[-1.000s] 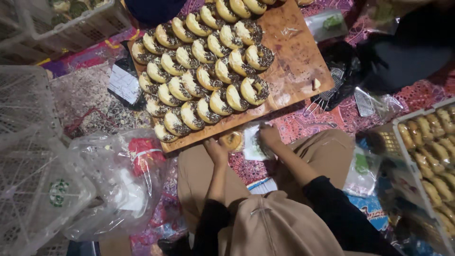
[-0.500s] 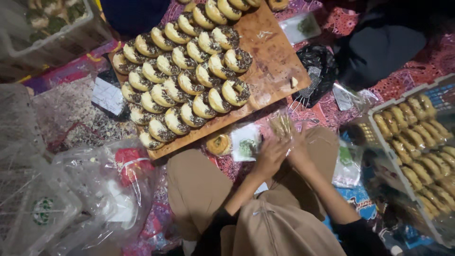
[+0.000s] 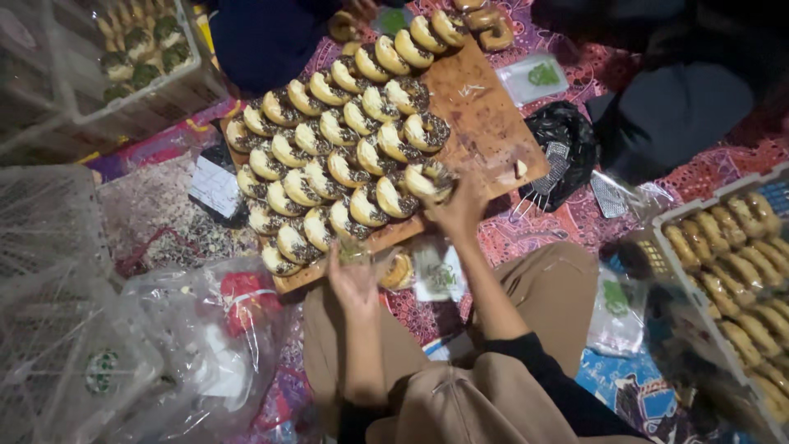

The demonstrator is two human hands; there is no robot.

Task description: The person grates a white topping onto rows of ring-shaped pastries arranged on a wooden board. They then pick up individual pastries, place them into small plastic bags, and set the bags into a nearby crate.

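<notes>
Patterned floor mat [image 3: 575, 222]. Right hand [image 3: 460, 210] pinches a sprinkled doughnut [image 3: 427, 179] at the wooden board [image 3: 485, 131] near edge; lift gently, topping level. Left hand [image 3: 353, 279], just below the board, holds a clear wrapper [image 3: 386, 267].

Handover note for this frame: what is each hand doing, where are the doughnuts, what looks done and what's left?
Right hand: gripping the topped doughnut at the board's near edge.
Left hand: holding a clear wrapper open, just below the board.
Done: one bagged doughnut lies beside the left hand.
Left: rows of topped doughnuts on the board, unwrapped. Crate of plain ones at right.
</notes>
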